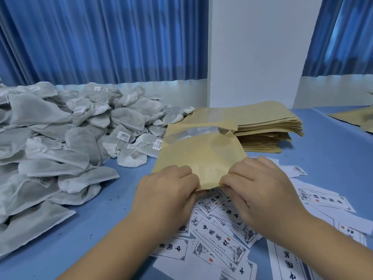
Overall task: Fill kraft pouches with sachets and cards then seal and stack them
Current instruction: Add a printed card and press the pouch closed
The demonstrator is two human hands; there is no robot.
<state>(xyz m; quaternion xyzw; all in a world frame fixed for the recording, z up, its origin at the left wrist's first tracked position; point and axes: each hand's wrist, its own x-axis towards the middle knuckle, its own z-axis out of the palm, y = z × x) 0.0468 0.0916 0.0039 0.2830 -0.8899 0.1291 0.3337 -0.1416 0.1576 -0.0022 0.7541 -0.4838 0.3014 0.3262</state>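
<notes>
Kraft pouch [201,156] sits mid-frame, held up off the worktop [323,150] by its near edge and tilted away from the camera. It has a clear window strip [191,134] across its far end. It hangs above the cards and in front of the pouch stack.

Left hand [167,190] grips the near left corner, fingers [181,172] curled down and clamped on the paper. Right hand [260,190] grips the near right corner the same way, knuckles up, fingers pinched on the edge. The two hands are close together with a bit of pouch edge showing between them. Cannot tell whether the mouth is open or what is inside.

Sachets [60,138]: a big loose pile of grey-white mesh bags with strings and small labels, covering the left side of the worktop, with its near edge just left of the pouch.

Pouch stack [268,126]: flat empty kraft pouches piled behind and to the right of the held one, roughly squared up. More kraft pouches [359,118] lie at the far right edge, partly cut off.

Cards [220,245]: white printed cards with black characters and red seals, scattered and overlapping under and in front of both hands, spreading right.

Background: blue curtains [101,37] on both sides and a white wall [258,47] between them.
</notes>
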